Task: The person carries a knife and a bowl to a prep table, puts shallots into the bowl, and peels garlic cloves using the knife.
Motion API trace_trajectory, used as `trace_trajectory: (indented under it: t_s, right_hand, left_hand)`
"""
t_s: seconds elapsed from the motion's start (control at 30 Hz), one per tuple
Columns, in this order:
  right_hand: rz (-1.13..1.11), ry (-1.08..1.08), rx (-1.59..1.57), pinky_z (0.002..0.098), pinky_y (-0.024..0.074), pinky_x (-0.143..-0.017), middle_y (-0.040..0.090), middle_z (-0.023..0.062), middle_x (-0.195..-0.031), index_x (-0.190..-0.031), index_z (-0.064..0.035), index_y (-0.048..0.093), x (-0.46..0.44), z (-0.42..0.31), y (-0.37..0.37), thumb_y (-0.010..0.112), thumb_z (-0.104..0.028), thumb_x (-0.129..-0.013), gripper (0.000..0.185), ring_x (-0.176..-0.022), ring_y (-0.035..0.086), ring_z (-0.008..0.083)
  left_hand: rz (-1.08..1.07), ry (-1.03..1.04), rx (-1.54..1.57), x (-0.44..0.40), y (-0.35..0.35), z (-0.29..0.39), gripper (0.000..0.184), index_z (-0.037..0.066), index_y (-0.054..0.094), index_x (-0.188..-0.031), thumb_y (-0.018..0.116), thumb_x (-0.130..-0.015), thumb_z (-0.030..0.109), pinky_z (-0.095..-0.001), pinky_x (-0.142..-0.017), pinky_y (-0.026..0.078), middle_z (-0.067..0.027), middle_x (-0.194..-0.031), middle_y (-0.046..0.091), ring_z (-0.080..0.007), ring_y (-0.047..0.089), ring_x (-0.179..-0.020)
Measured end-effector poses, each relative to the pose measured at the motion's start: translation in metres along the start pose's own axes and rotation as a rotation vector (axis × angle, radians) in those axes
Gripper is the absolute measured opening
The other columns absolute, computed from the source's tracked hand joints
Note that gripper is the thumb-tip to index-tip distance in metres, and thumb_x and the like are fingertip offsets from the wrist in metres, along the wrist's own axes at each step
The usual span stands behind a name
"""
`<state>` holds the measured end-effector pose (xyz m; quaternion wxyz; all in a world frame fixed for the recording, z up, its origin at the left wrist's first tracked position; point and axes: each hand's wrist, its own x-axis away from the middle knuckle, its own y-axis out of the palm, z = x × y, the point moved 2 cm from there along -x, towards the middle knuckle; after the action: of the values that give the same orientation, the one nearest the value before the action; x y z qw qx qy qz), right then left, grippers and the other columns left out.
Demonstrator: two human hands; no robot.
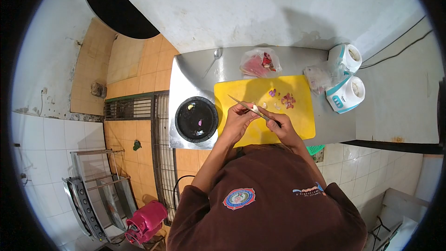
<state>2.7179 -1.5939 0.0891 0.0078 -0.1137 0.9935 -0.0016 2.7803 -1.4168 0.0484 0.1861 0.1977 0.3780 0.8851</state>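
The left hand (238,123) grasps a small white piece (255,108), like a peeled garlic clove, in its fingertips against the blade of a knife (263,115). The right hand (282,130) is closed around the knife's dark handle, the blade slanting up past the left fingers. Both hands are above a yellow cutting board (301,109), which lies along the middle of the tabletop's (193,76) near edge. On the board's far right part sit a cluster of reddish bits (288,100), a few purple pieces (272,93) just beside it, and some pale scraps.

At the tabletop's near left corner, just beside the board, stands a round dark bowl (186,122) holding a yellowish piece (191,107) and a purple-pink one (200,123). A spoon (217,54) lies near the far left corner. By the middle of the far edge rests a plastic bag (253,65) with red contents. Toward the right end, crumpled clear plastic (317,79) lies next to two white-and-teal appliance bases (346,95), one nearer the far right corner.
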Motion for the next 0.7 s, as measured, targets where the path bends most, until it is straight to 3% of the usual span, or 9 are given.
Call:
trace_trajectory:
  t_s: [0.1, 0.23, 0.3, 0.4, 0.57, 0.7]
  right_hand:
    - [0.047, 0.005, -0.042, 0.0304, 0.0424, -0.099, 0.065, 0.0113, -0.129, -0.135, 0.0036, 0.058, 0.0, 0.008, -0.001, 0.054, -0.022, -0.102, 0.042, -0.113, 0.059, 0.0156]
    - [0.141, 0.025, -0.13, 0.0269, 0.0438, -0.082, 0.066, 0.0061, -0.101, -0.134, 0.0013, 0.06, 0.001, 0.014, 0.001, 0.055, -0.026, -0.102, 0.042, -0.091, 0.057, 0.0111]
    - [0.155, 0.058, -0.155, 0.0248, 0.0402, -0.071, 0.06, 0.0017, -0.085, -0.136, -0.0005, 0.059, 0.0, 0.021, -0.001, 0.054, -0.029, -0.103, 0.044, -0.079, 0.05, 0.008]
    - [0.195, 0.027, -0.222, 0.0242, 0.0311, -0.064, 0.044, -0.0045, -0.074, -0.141, -0.003, 0.055, -0.002, 0.014, 0.002, 0.054, -0.035, -0.103, 0.05, -0.07, 0.038, 0.0054]
    - [0.101, 0.031, -0.192, 0.0252, 0.0336, -0.065, 0.043, -0.0048, -0.073, -0.145, -0.0037, 0.05, -0.002, 0.005, 0.0, 0.055, -0.038, -0.102, 0.055, -0.07, 0.04, 0.007]
    - [0.085, 0.131, -0.004, 0.0262, 0.0413, -0.074, 0.06, -0.0013, -0.085, -0.146, -0.0073, 0.051, 0.007, 0.002, -0.006, 0.055, -0.037, -0.101, 0.054, -0.079, 0.05, 0.0094]
  left_hand:
    - [-0.041, -0.066, -0.06, 0.0, -0.005, 0.0, 0.016, 0.003, 0.067, -0.107, 0.067, -0.091, -0.002, -0.033, -0.09, 0.059, -0.0083, -0.106, 0.068, -0.0188, 0.068, -0.096]
    - [-0.071, -0.045, -0.037, 0.001, 0.007, 0.0, 0.018, 0.001, 0.068, -0.109, 0.067, -0.091, -0.002, -0.0363, -0.093, 0.059, -0.0091, -0.106, 0.069, -0.0202, 0.069, -0.096]
    - [-0.072, -0.035, -0.038, 0.0, 0.01, 0.002, 0.019, 0.0, 0.068, -0.11, 0.067, -0.091, -0.003, -0.0376, -0.094, 0.059, -0.0096, -0.106, 0.069, -0.0207, 0.069, -0.097]
    - [-0.064, -0.018, -0.035, -0.001, 0.009, -0.001, 0.021, 0.0, 0.068, -0.112, 0.067, -0.091, -0.003, -0.0373, -0.094, 0.059, -0.0105, -0.107, 0.069, -0.0209, 0.068, -0.099]
    - [-0.046, 0.055, -0.173, -0.004, 0.001, -0.006, 0.022, 0.0, 0.068, -0.112, 0.066, -0.09, -0.005, -0.0347, -0.093, 0.057, -0.0109, -0.109, 0.07, -0.0202, 0.068, -0.1]
    - [0.0, 0.051, -0.315, -0.004, 0.008, -0.003, 0.019, -0.001, 0.07, -0.105, 0.073, -0.086, -0.004, -0.0296, -0.09, 0.054, -0.0081, -0.102, 0.071, -0.0145, 0.066, -0.095]
